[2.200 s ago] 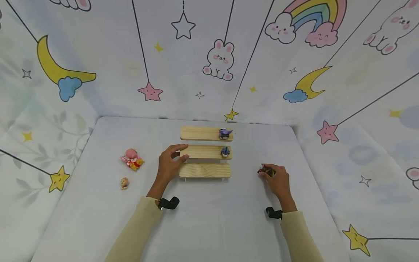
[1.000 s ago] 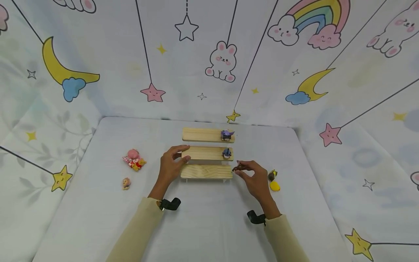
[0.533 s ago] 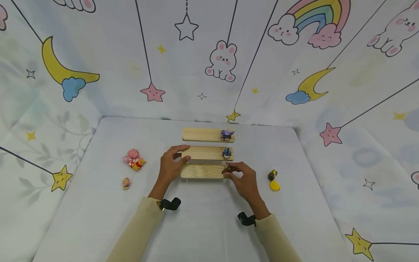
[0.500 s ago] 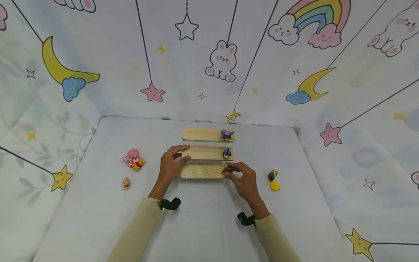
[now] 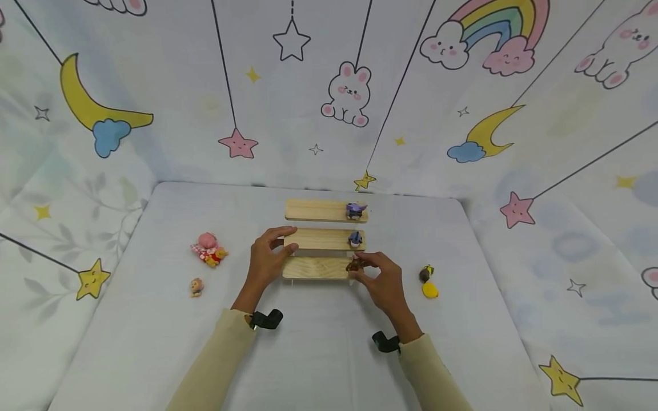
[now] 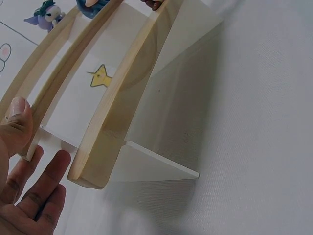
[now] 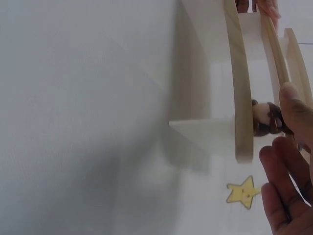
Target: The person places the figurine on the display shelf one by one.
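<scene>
The right hand (image 5: 382,282) pinches a small brown figure (image 5: 354,265) between thumb and fingertips at the right end of the lowest step of a wooden stepped shelf (image 5: 316,268); in the right wrist view the figure (image 7: 266,119) sits against the top of that plank close to its end, with the fingers (image 7: 283,191) curled just beside it. The left hand (image 5: 267,260) holds the shelf's left end, thumb hooked over the end of the middle step and the other fingers loosely bent beside the lowest one; the left wrist view shows the thumb (image 6: 17,122) pressed on the plank end and the fingers (image 6: 41,191) lying just short of the bottom plank. The shelf has three wooden steps on white side panels. One purple figure (image 5: 354,209) stands at the right end of the top step and one blue figure (image 5: 354,238) at the right end of the middle step, so all three figures sit close to the right edge, with bare wood running left of each. On the white table (image 5: 329,354), a dark figure (image 5: 425,273) and a yellow one (image 5: 430,290) lie touching, just right of the right hand. Well to the left of the shelf lie a pink and yellow figure pair (image 5: 208,249) and one small tan figure (image 5: 196,286).
</scene>
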{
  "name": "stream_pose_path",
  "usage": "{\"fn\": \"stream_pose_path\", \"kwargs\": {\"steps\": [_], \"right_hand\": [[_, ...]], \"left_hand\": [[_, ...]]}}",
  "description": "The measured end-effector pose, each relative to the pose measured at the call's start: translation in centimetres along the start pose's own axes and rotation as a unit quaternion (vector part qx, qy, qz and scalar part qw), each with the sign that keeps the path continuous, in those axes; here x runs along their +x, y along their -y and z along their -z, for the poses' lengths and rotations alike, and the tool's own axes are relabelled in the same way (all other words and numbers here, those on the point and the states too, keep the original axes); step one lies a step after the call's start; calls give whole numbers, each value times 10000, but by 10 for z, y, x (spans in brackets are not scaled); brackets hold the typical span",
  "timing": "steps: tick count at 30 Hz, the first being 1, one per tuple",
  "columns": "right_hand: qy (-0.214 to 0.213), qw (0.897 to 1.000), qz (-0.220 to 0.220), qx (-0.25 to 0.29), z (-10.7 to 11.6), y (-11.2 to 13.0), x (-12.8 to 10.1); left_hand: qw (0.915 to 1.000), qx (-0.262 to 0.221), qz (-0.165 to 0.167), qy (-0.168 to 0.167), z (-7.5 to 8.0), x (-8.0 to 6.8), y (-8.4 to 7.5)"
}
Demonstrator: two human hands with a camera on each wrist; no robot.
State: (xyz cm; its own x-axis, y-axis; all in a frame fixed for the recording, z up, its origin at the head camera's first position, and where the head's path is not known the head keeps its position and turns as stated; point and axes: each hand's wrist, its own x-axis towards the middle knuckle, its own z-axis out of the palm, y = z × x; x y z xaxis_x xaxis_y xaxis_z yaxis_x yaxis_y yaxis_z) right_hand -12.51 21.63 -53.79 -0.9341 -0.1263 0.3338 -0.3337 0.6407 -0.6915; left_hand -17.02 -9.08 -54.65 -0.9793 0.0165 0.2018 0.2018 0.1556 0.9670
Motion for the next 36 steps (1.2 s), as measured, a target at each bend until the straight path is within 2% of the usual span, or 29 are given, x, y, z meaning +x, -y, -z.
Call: {"fn": "stream_pose_path", "kwargs": {"steps": [3,8,16,21,28,36], "right_hand": [[-169,9998,14,-52,9,-4,0],[-471,9981,-258,-317,30,-15,-2],[-921,9877,-1025,-738,73,-42,-9],[-1090,9799,-1529,-679,99,-60,-14],[-816,9683,-2225,-785,120,-84,-27],[-121,9592,-2748,-653,126,-99,-37]], "left_hand": [[10000,-15,4,0,1,1,-1],[10000,14,24,2,3,1,-1],[10000,-21,11,-12,2,2,-2],[10000,-15,-29,-41,0,3,-2],[10000,38,-17,-42,0,3,-2],[10000,2,34,-15,0,0,-1]]}}
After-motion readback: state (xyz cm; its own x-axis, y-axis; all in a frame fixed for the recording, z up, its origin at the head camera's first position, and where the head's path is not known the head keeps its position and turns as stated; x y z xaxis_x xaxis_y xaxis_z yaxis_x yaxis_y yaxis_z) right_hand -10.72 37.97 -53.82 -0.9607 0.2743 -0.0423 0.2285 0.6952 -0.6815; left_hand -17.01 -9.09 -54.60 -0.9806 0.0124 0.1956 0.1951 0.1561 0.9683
